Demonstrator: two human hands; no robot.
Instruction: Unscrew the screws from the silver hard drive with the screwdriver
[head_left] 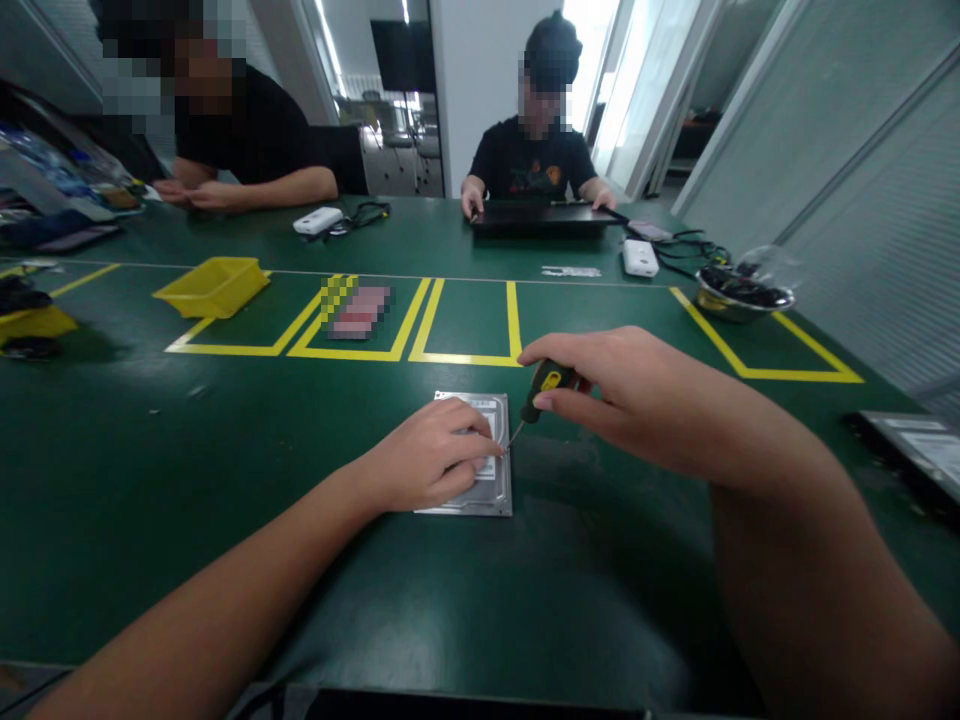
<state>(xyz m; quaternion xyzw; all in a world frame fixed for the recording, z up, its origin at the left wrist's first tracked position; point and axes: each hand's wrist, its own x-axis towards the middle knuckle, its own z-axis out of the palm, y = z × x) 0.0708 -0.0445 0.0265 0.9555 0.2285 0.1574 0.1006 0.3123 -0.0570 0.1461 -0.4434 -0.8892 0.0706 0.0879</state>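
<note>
A silver hard drive (491,492) lies flat on the green table (225,450) in front of me. My left hand (427,455) rests on top of it, fingers curled and pressing it down. My right hand (607,375) is closed on a small screwdriver (546,385) with a black and yellow handle. The screwdriver slants down to the left, and its thin tip meets the drive's right edge beside my left fingertips.
A yellow tray (212,286) sits at the left among yellow taped boxes (469,325). A metal bowl (739,295) of dark parts stands at the right, another drive (911,445) at the far right. Two other people sit across; one works at a laptop (544,217).
</note>
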